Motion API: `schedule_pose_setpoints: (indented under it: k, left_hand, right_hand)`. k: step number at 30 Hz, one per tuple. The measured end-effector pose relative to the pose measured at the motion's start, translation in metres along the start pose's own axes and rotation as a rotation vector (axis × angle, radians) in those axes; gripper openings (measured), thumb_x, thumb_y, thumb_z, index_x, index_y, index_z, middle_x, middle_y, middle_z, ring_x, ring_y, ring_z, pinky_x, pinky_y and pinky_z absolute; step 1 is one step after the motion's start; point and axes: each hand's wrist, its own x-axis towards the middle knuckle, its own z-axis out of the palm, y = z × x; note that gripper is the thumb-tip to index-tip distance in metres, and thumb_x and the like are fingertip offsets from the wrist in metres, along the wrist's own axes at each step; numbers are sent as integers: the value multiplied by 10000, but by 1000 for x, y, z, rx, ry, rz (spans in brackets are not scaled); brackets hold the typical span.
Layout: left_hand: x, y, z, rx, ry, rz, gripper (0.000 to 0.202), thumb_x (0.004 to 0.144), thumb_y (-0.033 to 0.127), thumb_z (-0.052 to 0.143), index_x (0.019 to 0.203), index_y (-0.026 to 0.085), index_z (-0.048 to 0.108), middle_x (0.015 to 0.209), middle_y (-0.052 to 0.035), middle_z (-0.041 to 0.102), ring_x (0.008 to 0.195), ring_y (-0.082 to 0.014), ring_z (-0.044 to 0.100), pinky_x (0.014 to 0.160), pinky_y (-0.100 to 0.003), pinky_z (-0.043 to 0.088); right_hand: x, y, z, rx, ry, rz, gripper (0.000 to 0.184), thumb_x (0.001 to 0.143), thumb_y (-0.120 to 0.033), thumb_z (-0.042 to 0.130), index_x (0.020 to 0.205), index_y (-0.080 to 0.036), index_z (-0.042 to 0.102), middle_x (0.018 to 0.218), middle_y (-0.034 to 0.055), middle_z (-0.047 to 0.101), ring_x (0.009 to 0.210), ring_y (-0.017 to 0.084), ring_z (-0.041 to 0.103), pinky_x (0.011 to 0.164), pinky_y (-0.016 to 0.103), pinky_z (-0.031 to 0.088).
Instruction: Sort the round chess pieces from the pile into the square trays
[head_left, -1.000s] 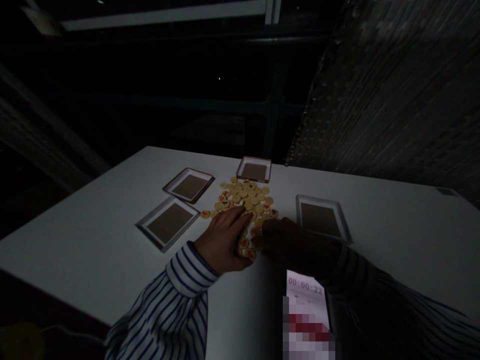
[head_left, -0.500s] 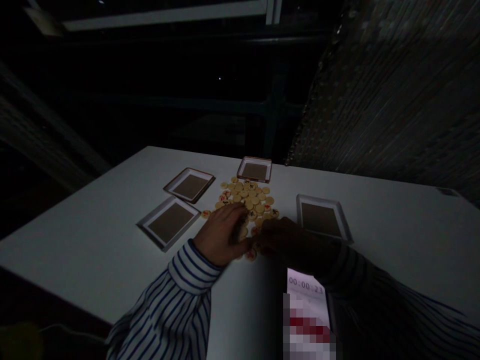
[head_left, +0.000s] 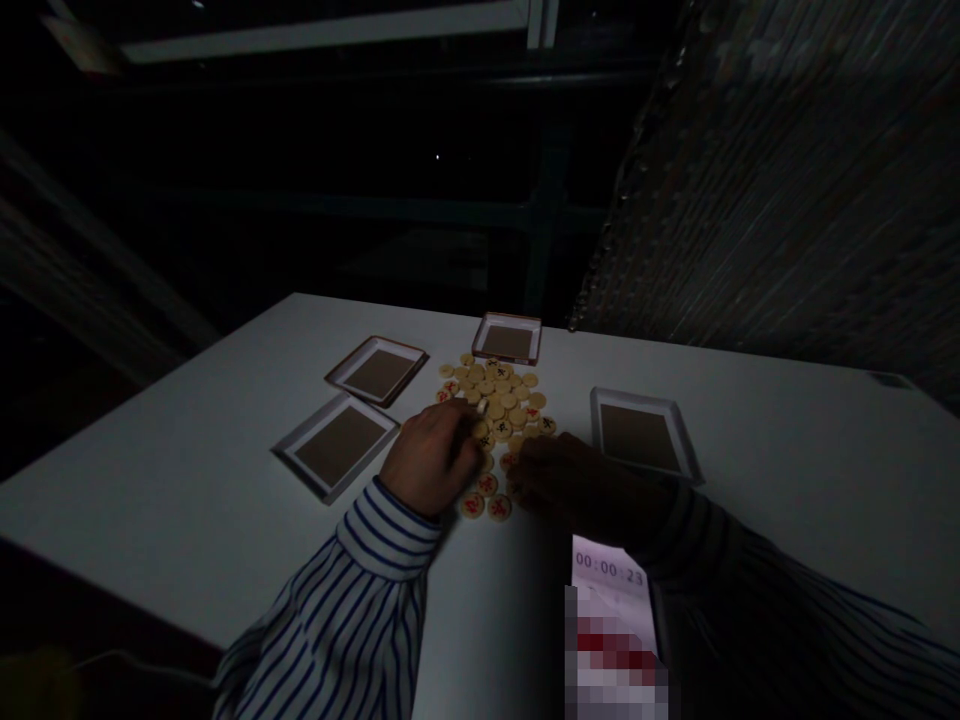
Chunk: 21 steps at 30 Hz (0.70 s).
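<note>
A heap of round pale wooden game pieces (head_left: 501,398) with red or black characters lies in the middle of a white table (head_left: 187,500). My left hand (head_left: 433,458) rests on the heap's left side, its fingers curled and pinched on one piece held on edge (head_left: 482,406). My right hand (head_left: 577,478) lies in deep shadow at the heap's near right side; I cannot make out its fingers. Three red-marked pieces (head_left: 486,497) lie just in front of my left hand.
Four shallow square trays with brown bottoms ring the heap: two at the left (head_left: 336,444) (head_left: 377,369), one behind (head_left: 508,338), one at the right (head_left: 643,433). A white timer display (head_left: 611,572) stands near my right wrist. The surroundings are dark.
My left hand has drawn back and leftward off the heap's near pieces, closing from flat to pinched on one piece. The red-marked pieces beneath it now show. The right hand barely moved.
</note>
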Motion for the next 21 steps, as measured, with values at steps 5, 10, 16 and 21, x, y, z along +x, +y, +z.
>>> schedule_pose_setpoints:
  k: [5, 10, 16, 21]
  left_hand:
    - [-1, -1, 1, -15, 35, -39, 326, 722, 128, 442, 1038, 155, 519, 1058, -83, 598, 991, -207, 547, 882, -358, 439]
    - [-1, -3, 0, -68, 98, -95, 333, 698, 115, 423, 1014, 161, 518, 1045, -74, 608, 991, -204, 556, 894, -361, 436]
    - [1, -1, -1, -109, 151, -225, 304, 698, 128, 418, 974, 174, 538, 1002, -60, 632, 960, -207, 577, 847, -350, 457]
    - [0, 2, -1, -149, 158, -279, 237, 755, 183, 425, 964, 181, 536, 951, -44, 648, 886, -187, 604, 802, -322, 469]
  right_hand:
    - [1, -1, -3, -17, 6, 34, 204, 861, -270, 427, 963, -144, 551, 902, 81, 535, 786, 163, 466, 679, 305, 330]
    - [2, 2, -7, 1, -16, 109, 218, 881, -278, 381, 953, -158, 548, 885, 67, 549, 779, 153, 483, 651, 288, 310]
    - [1, 4, -11, -12, -34, 165, 208, 873, -293, 395, 967, -162, 526, 890, 59, 577, 788, 158, 506, 655, 291, 305]
    - [0, 6, -11, -19, 7, 184, 217, 874, -291, 387, 989, -160, 517, 905, 66, 592, 785, 160, 516, 671, 297, 317]
